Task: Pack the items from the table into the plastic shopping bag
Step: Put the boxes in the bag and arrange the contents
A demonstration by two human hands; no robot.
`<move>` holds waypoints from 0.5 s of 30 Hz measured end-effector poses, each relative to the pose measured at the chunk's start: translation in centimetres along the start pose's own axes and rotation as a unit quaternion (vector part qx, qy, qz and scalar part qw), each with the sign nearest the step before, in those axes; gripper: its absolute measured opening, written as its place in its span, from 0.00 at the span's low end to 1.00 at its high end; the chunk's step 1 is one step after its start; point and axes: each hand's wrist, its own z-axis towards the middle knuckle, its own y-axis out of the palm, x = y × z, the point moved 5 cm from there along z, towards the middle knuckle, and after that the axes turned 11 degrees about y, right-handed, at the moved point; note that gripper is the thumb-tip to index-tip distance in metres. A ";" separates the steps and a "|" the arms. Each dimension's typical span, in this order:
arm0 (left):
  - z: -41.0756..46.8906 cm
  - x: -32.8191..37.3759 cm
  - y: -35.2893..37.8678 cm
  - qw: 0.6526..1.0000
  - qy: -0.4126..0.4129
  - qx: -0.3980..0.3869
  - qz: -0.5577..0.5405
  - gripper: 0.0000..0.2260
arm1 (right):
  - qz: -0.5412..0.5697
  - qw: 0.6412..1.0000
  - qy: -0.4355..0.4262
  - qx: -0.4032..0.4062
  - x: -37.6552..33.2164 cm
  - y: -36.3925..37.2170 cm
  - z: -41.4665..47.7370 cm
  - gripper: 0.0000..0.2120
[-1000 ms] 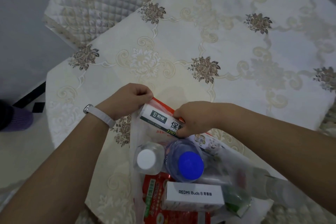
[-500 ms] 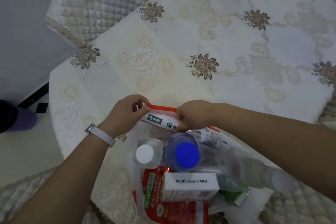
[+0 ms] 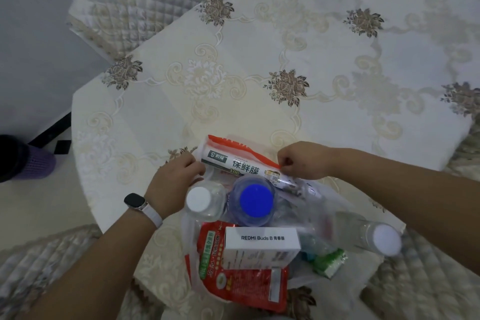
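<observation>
Far left, a purple slipper (image 3: 32, 161) on the floor, and a quilted chair cushion (image 3: 135, 0) up top-left behind the desk (image 3: 363, 73), which has a cream floral cloth. Left wrist has a smartwatch (image 3: 135, 200). Left hand (image 3: 174, 184) sits at the left edge of the translucent plastic shopping bag (image 3: 314, 205), fingers bent down against the end of the cling film roll (image 3: 241, 166); cannot tell if they grasp the plastic or only touch it. The bag lies on the near part of the desk, mouth towards the far side, already filled. Inside, left to right: a white-capped bottle (image 3: 200, 200) upright, a red snack packet (image 3: 233, 286) flat at the near end, a blue-capped bottle (image 3: 255, 200) upright just beside the white-capped one, and a white REDMI Buds 8 box (image 3: 261, 244) lying on the red packet. The cling film roll lies across the far end, under the bag's orange-striped rim. Right hand (image 3: 301, 161) has its fingers clenched, pinching that rim at the roll's right end. Further right, a green packet (image 3: 330, 260) sits in the bag. A second white-capped bottle (image 3: 374, 238) lies on its side at the bag's right end, blurred.
</observation>
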 end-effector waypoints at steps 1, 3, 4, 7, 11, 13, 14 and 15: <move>0.1 -0.2 0.4 1.000 0.004 -0.021 0.000 0.09 | 0.005 1.000 -0.005 0.005 0.0 0.0 -0.1 0.07; 0.1 -0.9 1.3 0.997 -0.013 -0.069 0.012 0.14 | 0.025 0.999 -0.015 0.016 -0.2 -0.2 -0.3 0.08; 0.1 -1.2 1.5 0.996 -0.024 -0.081 0.019 0.14 | 0.039 0.999 -0.017 0.021 -0.2 -0.4 -0.5 0.08; 0.0 -2.0 1.7 0.994 -0.074 -0.081 0.017 0.11 | 0.080 0.996 -0.014 0.038 -0.1 -1.1 -0.8 0.08; 0.3 -2.7 2.5 0.989 -0.119 -0.084 -0.008 0.06 | 0.131 0.990 0.014 0.057 1.2 -1.4 -1.0 0.04; 0.4 -2.7 2.7 0.988 -0.128 -0.073 -0.039 0.06 | 0.154 0.985 0.027 0.067 1.8 -1.2 -0.9 0.04; 0.3 -2.8 2.7 0.988 -0.131 -0.061 -0.054 0.08 | 0.163 0.984 0.034 0.069 2.1 -1.0 -0.9 0.05; 0.1 -2.7 2.5 0.987 -0.139 -0.042 -0.071 0.09 | 0.168 0.983 0.040 0.070 2.4 -0.8 -0.9 0.05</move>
